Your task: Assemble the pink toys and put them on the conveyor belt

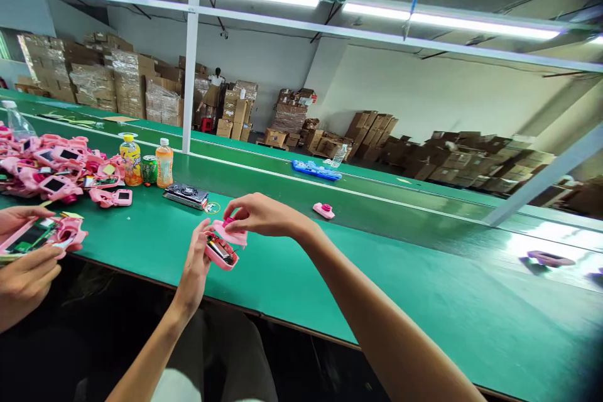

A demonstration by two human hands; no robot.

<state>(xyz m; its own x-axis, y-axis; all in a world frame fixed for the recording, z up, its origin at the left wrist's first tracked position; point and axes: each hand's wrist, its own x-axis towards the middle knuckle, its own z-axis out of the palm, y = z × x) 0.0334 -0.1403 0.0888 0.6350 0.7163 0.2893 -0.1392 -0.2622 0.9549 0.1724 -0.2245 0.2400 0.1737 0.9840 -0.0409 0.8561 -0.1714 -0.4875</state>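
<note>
My left hand (194,264) grips the lower half of a pink toy camera (221,254), its open side showing wires and a small metallic part. Just above it, my right hand (254,213) pinches a pink camera cover (235,237) with a darker pink round piece under the fingers. The cover is tilted over the opened half, close to its upper edge; whether the two touch I cannot tell. Both hands are held above the green table near its front edge.
At far left, a co-worker's hands (32,276) hold an opened pink camera. Behind them lies a heap of pink cameras (51,166). Two drink bottles, a green can (149,171) and a dark boxy device (186,195) stand nearby. Another pink camera piece (323,210) lies beyond my hands.
</note>
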